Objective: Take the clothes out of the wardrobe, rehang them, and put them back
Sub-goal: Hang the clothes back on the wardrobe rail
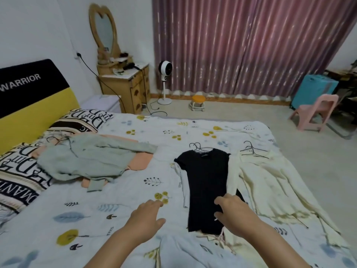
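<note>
A black short-sleeved top [205, 182] lies flat on the bed, on a thin wire hanger [199, 147], over a white garment [182, 182]. To its right lies a cream garment [270, 182] with wire hangers [253, 149] at its collar. A grey-green cardigan [87, 159] lies over a peach garment [139, 161] at the left. My right hand [234, 211] rests on the black top's lower right part, fingers slightly bent. My left hand [146, 219] hovers over the sheet to the left of the top, fingers relaxed and holding nothing.
The bed [119, 190] has a leaf-print sheet, lettered pillows [19, 176] and a yellow-black headboard [32, 93] at left. Beyond it stand a dressing table [127, 84], a fan [165, 84], an orange stool [198, 102], a pink chair [316, 113] and pink curtains [241, 45].
</note>
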